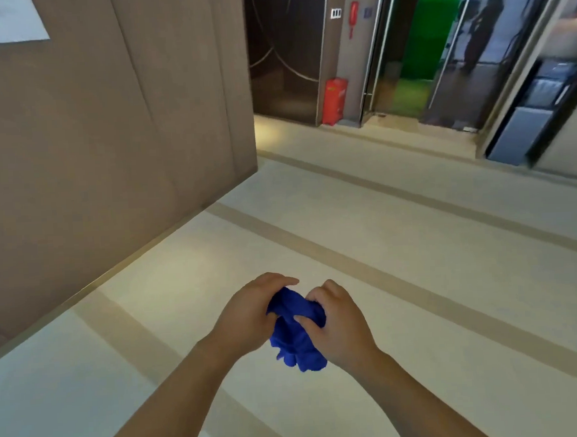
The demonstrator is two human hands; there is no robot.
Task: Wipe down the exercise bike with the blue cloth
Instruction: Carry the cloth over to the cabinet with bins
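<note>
A person's left hand (249, 317) and right hand (339, 329) both gripped a bunched blue cloth (297, 345) in front of the body, above a pale striped floor (399, 246). The fingers of each hand curled into the fabric, the cloth was pressed between the two palms and a loose end hung below them. No exercise bike showed anywhere in the view: a brown wall (109, 134) stood off to the side of the left hand, and a red box (334, 100) sat against the far wall well beyond both hands, beside glass doors (438, 50). The step in hand appeared to be readying the cloth while heading for the bike, so the wiping itself looked not yet begun. To do it well, the wad would likely be better folded into a flat pad held in one hand, giving a broad clean face for the frame, seat and handlebars and leaving the other hand free to steady the machine.
</note>
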